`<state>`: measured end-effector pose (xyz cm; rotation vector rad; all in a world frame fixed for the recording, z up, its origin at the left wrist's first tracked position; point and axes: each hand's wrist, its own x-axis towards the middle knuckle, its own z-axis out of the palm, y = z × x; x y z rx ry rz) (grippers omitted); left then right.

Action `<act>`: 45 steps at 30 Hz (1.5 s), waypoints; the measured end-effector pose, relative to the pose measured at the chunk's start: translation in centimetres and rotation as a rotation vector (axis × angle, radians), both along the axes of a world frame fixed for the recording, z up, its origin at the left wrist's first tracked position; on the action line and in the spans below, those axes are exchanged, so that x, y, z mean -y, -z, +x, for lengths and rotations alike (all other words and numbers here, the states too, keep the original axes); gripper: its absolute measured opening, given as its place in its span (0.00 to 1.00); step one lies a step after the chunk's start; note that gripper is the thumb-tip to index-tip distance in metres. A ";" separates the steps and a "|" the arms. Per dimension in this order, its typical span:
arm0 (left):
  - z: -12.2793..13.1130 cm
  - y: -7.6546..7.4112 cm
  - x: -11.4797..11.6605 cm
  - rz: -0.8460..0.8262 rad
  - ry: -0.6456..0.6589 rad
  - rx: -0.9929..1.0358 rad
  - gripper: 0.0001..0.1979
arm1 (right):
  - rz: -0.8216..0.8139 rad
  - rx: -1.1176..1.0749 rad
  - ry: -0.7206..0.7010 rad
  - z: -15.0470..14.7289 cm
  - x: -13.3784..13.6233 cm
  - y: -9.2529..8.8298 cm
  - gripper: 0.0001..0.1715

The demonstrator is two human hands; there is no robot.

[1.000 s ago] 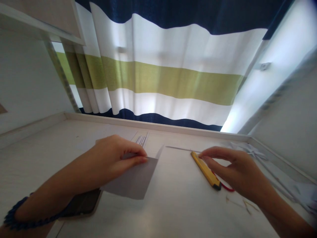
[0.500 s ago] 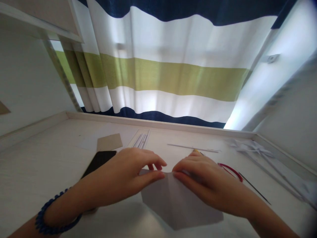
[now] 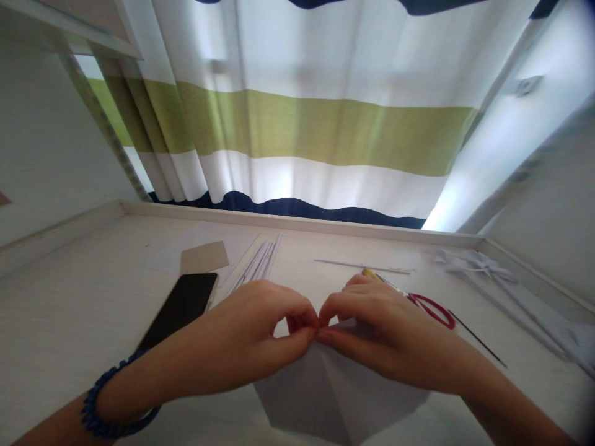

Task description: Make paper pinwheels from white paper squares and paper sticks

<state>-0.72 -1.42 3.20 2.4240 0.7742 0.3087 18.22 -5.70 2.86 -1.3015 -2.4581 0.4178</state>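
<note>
A folded sheet of white paper [image 3: 307, 396] hangs from both hands, with a crease running down its middle. My left hand [image 3: 279, 322], a blue coiled band on its wrist, pinches the paper's top edge between thumb and fingers. Right beside it, my right hand [image 3: 372, 328] grips the same edge, its thumb tip touching the left one. Behind the right hand lie red-handled scissors [image 3: 432, 311], partly covered by that hand. A black phone [image 3: 181, 306] rests beyond my left forearm, which hides part of it.
Several thin white paper strips [image 3: 258, 263] and a brown card [image 3: 204, 257] lie at the back left. One thin rolled stick [image 3: 362, 266] lies behind the hands. A dark thin rod [image 3: 478, 339] and white paper pieces [image 3: 483, 266] are on the right. A striped curtain [image 3: 297, 124] hangs behind.
My left fingers, apart from the paper's edge before, have closed on it. Both hands have come together, and the paper is lower and more sharply creased. The view has tilted down slightly.
</note>
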 end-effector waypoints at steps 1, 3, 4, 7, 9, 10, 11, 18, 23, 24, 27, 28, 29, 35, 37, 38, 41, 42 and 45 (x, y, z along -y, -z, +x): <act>0.1 0.0 0.0 0.000 -0.002 -0.003 0.08 | 0.004 0.001 -0.011 0.0 -0.1 0.0 0.09; 0.2 0.0 0.1 -0.009 -0.001 0.002 0.09 | 0.018 0.005 -0.021 0.0 -0.1 0.0 0.09; 0.2 0.0 0.1 -0.016 0.001 0.008 0.09 | 0.024 0.004 -0.021 0.0 -0.1 0.0 0.09; 0.2 0.1 0.1 -0.034 0.018 0.017 0.09 | 0.004 -0.016 -0.028 0.2 -0.1 -0.2 0.09; 0.1 0.1 0.0 -0.035 0.027 0.006 0.09 | -0.022 -0.032 -0.047 0.4 -0.1 -0.2 0.09; 0.1 0.2 0.0 -0.032 0.031 -0.001 0.09 | -0.032 -0.039 -0.055 0.4 -0.1 -0.3 0.08; 0.1 0.2 0.0 -0.030 0.034 -0.005 0.09 | -0.041 -0.044 -0.064 0.5 -0.2 -0.3 0.08; -0.1 0.0 -0.1 -0.058 0.034 0.023 0.08 | -0.081 -0.132 -0.083 0.8 -0.3 -0.6 0.06; -0.2 -0.2 -0.1 -0.092 0.027 0.028 0.08 | -0.107 -0.192 -0.037 1.4 -0.2 -1.0 0.05; -0.2 -0.2 -0.1 -0.093 0.027 0.028 0.08 | -0.106 -0.195 -0.028 1.5 -0.1 -1.1 0.05; -0.3 -0.2 -0.1 -0.092 0.028 0.021 0.07 | -0.097 -0.194 -0.031 1.7 -0.2 -1.2 0.05; -0.3 -0.2 -0.1 -0.089 0.029 0.018 0.07 | -0.095 -0.194 -0.037 1.7 -0.2 -1.2 0.05; -0.3 -0.2 -0.1 -0.086 0.030 0.014 0.07 | -0.097 -0.198 -0.039 1.8 -0.2 -1.3 0.05; -0.4 -0.3 -0.2 -0.046 0.019 0.027 0.07 | -0.118 -0.239 0.031 2.9 -0.1 -1.7 0.04; -0.5 -0.3 -0.3 -0.039 0.013 0.035 0.07 | -0.095 -0.245 0.051 3.5 -0.1 -1.8 0.03; -0.5 -0.4 -0.4 -0.039 0.009 0.033 0.07 | -0.077 -0.249 0.063 3.9 -0.1 -1.9 0.03; -0.7 -0.5 -0.5 -0.043 -0.013 0.023 0.07 | -0.012 -0.261 0.111 4.8 0.0 -2.0 0.02; -0.8 -0.5 -0.6 -0.045 -0.021 0.021 0.07 | 0.012 -0.264 0.127 5.0 0.1 -2.0 0.02; -1.0 -0.7 -0.6 -0.042 -0.036 0.019 0.07 | 0.073 -0.250 0.162 5.7 0.2 -2.1 0.02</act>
